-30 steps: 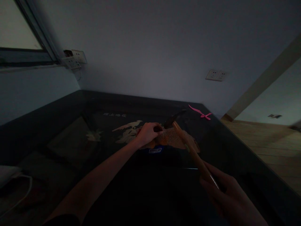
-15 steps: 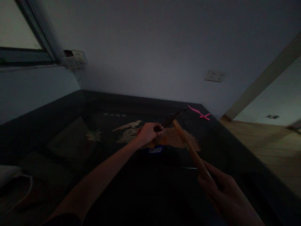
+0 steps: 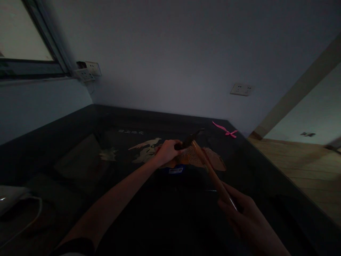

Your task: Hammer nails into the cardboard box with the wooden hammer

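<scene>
My right hand (image 3: 245, 217) is closed around the wooden handle of a hammer (image 3: 210, 167) at the lower right. The dark head (image 3: 193, 138) of this hammer is beside the fingertips of my left hand (image 3: 167, 151). Those left fingers are pinched together over the table, and what they hold, if anything, is hidden in the dim light. Below the hammer head lies a brown and orange patch with a speckled texture (image 3: 193, 158); I cannot tell whether it is a separate piece or part of the tabletop picture. A blue label (image 3: 176, 170) shows just in front of it.
The dark glossy table (image 3: 128, 119) carries a pale bird picture (image 3: 146, 143) and white characters. A pink ribbon (image 3: 226, 131) lies near the back right corner. At the left edge is a white object with a cable (image 3: 13, 197). Wall sockets (image 3: 241, 89) are behind.
The hammer head has come down and left, closer to my left fingers, and my right hand has shifted slightly left. My left hand stays almost where it was.
</scene>
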Available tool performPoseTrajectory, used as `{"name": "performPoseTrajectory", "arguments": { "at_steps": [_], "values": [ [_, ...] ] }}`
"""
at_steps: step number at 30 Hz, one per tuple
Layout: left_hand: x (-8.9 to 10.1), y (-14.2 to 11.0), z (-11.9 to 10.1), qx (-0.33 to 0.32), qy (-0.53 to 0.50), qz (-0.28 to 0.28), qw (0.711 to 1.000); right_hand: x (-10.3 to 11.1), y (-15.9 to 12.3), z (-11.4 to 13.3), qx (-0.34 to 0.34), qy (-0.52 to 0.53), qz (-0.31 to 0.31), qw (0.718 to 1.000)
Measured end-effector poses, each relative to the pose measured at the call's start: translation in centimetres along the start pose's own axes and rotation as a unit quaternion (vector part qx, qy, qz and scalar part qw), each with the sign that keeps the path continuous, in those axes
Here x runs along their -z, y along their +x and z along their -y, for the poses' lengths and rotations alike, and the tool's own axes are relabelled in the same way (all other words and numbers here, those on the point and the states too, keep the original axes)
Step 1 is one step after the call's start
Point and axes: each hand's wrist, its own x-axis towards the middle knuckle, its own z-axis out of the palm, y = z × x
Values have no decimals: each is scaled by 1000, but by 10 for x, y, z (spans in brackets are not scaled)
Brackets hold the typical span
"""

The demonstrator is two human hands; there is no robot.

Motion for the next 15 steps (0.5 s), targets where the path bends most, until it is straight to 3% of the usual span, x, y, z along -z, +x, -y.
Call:
{"name": "performPoseTrajectory", "arguments": {
  "at_steps": [4, 7, 12, 15],
  "values": [
    [1, 0, -3, 9, -17, 3, 1000, 1, -1, 3, 6, 2, -3, 1000],
    [5, 3, -3, 7, -101, 15, 995, 5, -9, 0, 37, 33, -38, 998],
    [37, 8, 3, -7, -276, -44, 960, 16, -26, -15, 42, 74, -112, 990],
    [56, 2, 9, 21, -313, -90, 945, 20, -32, -22, 34, 73, -130, 988]
  ]
}}
